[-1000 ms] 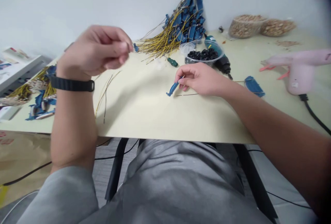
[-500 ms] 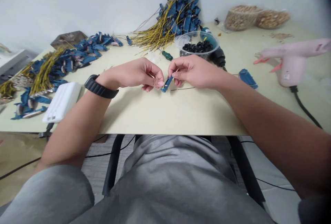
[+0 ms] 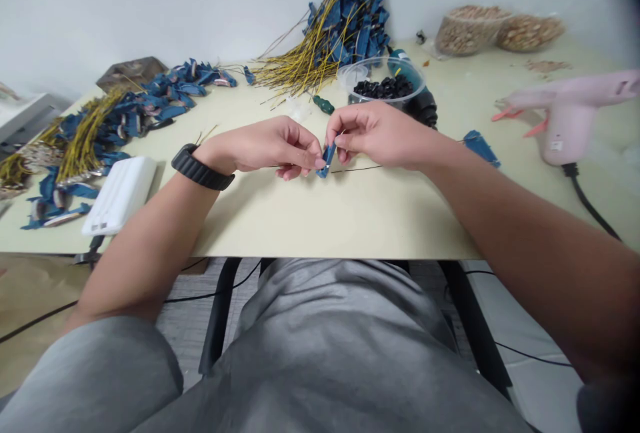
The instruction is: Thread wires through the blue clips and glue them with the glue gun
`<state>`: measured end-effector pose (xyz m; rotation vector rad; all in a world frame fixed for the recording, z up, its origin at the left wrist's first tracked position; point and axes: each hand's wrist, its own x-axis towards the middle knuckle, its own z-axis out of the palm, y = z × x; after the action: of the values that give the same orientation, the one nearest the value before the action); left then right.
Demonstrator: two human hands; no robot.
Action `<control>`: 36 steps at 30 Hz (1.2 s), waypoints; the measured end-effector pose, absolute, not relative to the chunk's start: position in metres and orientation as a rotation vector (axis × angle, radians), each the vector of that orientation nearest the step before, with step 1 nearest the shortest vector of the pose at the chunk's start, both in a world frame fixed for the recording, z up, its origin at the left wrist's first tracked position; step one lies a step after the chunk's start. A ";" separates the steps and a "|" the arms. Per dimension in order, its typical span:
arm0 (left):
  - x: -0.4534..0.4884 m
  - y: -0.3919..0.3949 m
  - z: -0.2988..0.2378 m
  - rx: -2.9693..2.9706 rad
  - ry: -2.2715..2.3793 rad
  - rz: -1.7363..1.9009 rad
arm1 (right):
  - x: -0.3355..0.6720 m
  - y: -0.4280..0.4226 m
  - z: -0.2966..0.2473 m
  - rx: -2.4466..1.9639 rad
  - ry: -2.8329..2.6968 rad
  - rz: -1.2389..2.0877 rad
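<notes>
Between my two hands is a small blue plastic piece [image 3: 326, 161], held just above the table. My right hand [image 3: 367, 133] pinches its upper end between thumb and fingers. The thumb and fingertips of my left hand [image 3: 287, 148] are closed at its lower left side, touching it; a small pale bit shows there, too tiny to make out. A thin dark wire [image 3: 357, 169] extends beneath my right hand. Another blue piece [image 3: 481, 149] lies on the table beside my right forearm.
Behind my hands are a clear tub [image 3: 383, 89] of small black parts and a green-handled tool [image 3: 323, 105]. Blue parts with yellow wires [image 3: 300, 63] are heaped at the back, more at left. A pink glue gun [image 3: 573, 113] stands right, a white power bank [image 3: 120, 194] left.
Both hands and the blue piece have shifted slightly to the right. The left hand's fingertips are closer to the right hand, and the blue piece stands a little more upright.
</notes>
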<state>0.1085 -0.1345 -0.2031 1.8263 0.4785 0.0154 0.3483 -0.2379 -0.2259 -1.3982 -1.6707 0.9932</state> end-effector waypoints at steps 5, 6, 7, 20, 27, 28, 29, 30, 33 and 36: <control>0.108 -0.136 -0.206 1.819 0.484 -0.033 | 0.349 -0.240 -0.225 -1.360 -1.641 0.997; 0.108 -0.136 -0.206 1.821 0.486 -0.036 | 0.349 -0.240 -0.225 -1.356 -1.634 0.997; 0.108 -0.137 -0.206 1.820 0.491 -0.036 | 0.349 -0.240 -0.225 -1.349 -1.628 0.995; 0.116 -0.143 -0.206 1.582 0.470 0.113 | 0.343 -0.245 -0.222 -1.233 -1.500 0.917; 0.121 -0.147 -0.210 1.534 0.589 0.309 | 0.346 -0.243 -0.219 -1.338 -1.364 0.871; 0.123 -0.147 -0.212 1.528 0.581 0.334 | 0.347 -0.244 -0.218 -1.353 -1.385 0.911; 0.124 -0.147 -0.214 1.524 0.568 0.352 | 0.347 -0.244 -0.218 -1.366 -1.409 0.942; 0.125 -0.147 -0.216 1.524 0.554 0.364 | 0.347 -0.244 -0.218 -1.377 -1.434 0.959; 0.126 -0.146 -0.219 1.547 0.527 0.383 | 0.348 -0.244 -0.219 -1.398 -1.482 0.956; 0.127 -0.146 -0.218 1.583 0.527 0.393 | 0.349 -0.244 -0.222 -1.397 -1.493 0.965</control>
<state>0.1265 -0.1463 -0.2175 1.5829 0.5274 0.3925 0.3491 -0.2437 -0.2216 -1.3970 -1.4928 0.9651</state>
